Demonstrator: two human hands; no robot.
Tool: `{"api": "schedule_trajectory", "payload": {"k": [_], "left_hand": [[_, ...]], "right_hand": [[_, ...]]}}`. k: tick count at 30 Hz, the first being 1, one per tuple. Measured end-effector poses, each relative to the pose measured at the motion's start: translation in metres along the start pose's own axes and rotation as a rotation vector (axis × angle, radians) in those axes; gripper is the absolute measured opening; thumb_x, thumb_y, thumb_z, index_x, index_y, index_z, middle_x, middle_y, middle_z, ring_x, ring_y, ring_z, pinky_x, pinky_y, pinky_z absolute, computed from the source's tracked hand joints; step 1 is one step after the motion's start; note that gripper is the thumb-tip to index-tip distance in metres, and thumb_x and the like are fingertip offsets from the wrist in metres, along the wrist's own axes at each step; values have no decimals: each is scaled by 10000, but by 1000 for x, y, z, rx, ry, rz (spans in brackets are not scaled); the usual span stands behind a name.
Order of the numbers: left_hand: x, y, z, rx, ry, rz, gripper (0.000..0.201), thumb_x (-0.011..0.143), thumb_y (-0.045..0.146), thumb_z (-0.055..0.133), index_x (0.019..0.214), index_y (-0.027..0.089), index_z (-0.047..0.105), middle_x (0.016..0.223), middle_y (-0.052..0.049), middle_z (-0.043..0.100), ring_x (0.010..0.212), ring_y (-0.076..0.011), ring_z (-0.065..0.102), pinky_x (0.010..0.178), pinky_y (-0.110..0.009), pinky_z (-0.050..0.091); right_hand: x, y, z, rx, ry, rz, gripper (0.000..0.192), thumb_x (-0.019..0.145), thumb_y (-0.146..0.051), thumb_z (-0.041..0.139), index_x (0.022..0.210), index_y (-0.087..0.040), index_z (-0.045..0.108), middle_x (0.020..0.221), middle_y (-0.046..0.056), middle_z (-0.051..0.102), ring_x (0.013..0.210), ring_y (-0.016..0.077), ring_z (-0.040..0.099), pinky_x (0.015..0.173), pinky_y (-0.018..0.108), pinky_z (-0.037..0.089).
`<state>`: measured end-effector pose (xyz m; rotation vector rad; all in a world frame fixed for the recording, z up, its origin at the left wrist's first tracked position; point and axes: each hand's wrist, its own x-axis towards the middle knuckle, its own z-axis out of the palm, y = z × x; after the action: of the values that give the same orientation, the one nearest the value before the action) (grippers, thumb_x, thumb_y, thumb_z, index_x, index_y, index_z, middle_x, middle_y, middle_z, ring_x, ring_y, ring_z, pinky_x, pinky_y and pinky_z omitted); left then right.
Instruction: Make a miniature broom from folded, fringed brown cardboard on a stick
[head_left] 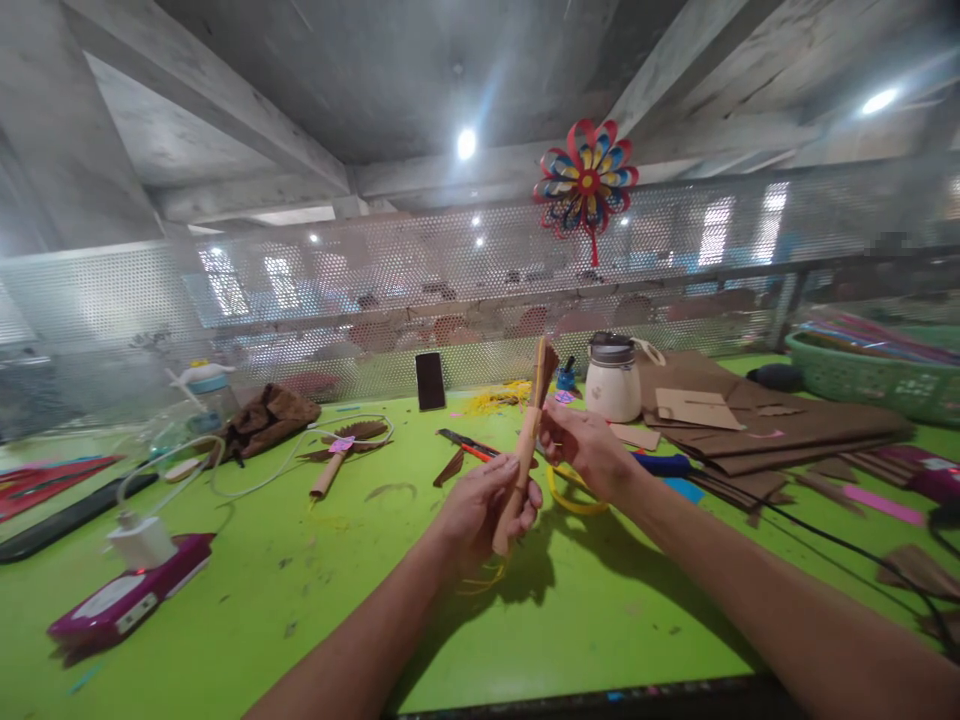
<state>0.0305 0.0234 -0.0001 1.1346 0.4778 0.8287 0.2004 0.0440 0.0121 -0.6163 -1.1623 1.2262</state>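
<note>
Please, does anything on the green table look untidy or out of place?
Yes: the yellow shreds beside the phone lie in a loose, tangled heap, and brown scraps lie scattered at right, near the brown sheets. Both look untidy; I see no clear spill.

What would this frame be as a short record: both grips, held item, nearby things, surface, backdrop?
Left grip: closed around a tan paper tube
Right grip: at the tube's upper part; contact unclear
Held item: tilted, brown paper at top
Nearby: yellow ring, upright phone, lidded jug
Surface: green table
Backdrop: perforated screen, flower decoration
</note>
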Motion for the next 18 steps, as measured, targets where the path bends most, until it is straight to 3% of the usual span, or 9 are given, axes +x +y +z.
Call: {"api": "schedule_trajectory", "payload": {"k": [3,7,9,12,14,18], "left_hand": [[2,-1,0,38,18,8,195,845,327,554,899,157,476,677,-35,629,424,-70,524,364,-149,326],[9,-6,-3,220,138,94,274,818,399,589,921,178,463,681,-29,618,460,-88,530,386,-170,335],[10,-9,-5,419,245,166,283,829,424,558,955,188,467,687,-18,600,477,-99,517,420,-199,358],[9,-11,-9,899,432,357,213,832,356,547,978,203,515,714,-6,578,578,-129,522,548,-248,399],[7,-13,-10,1141,493,454,192,831,290,542,1010,221,544,777,-19,598,667,-153,535,631,-270,397],[4,-15,-12,1283,522,534,253,829,205,517,1077,247,546,934,-53,628,750,-172,551,704,-290,392]], "right_hand": [[-1,-2,2,-84,21,-46,421,739,-556,657,638,-152,595,576,-7,514,481,85,442,452,238,335],[-1,-1,3,-276,87,-95,479,721,-618,632,617,-152,589,563,0,513,460,85,431,444,252,326],[0,1,2,-347,113,-89,479,727,-623,620,621,-157,583,557,-3,507,447,82,414,437,256,318],[2,7,0,-412,155,-81,463,707,-602,652,583,-169,546,502,-28,452,418,71,357,420,255,277],[2,9,1,-397,168,-64,449,686,-584,680,579,-174,534,480,-46,412,407,65,322,414,253,247],[1,8,3,-260,142,-2,427,667,-528,721,562,-181,495,476,-57,402,399,60,315,413,254,234]]}}
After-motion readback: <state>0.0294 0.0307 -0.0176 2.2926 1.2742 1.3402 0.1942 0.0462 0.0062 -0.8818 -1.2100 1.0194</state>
